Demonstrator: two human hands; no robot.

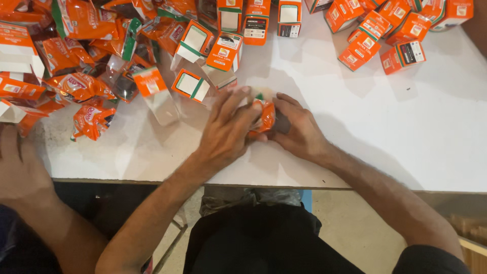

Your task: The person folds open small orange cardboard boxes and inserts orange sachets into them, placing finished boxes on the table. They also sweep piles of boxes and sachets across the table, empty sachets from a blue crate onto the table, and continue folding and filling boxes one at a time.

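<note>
Pressing together on a white table [385,132], the left hand [229,129] and right hand [299,127] clamp one small orange packet [264,115] near scattered orange boxes [378,38].

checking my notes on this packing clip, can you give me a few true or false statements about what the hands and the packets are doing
1. Both hands hold one orange packet between them. True: the left hand and the right hand close around it.
2. The packet is held up in the air. False: the hands press it on the white table.
3. A heap of orange packets lies to the left of the hands. True.
4. The small orange boxes at the upper right are stacked in a neat tower. False: they lie loose and scattered.
5. Another person's hand rests at the table's left edge. True.
</note>
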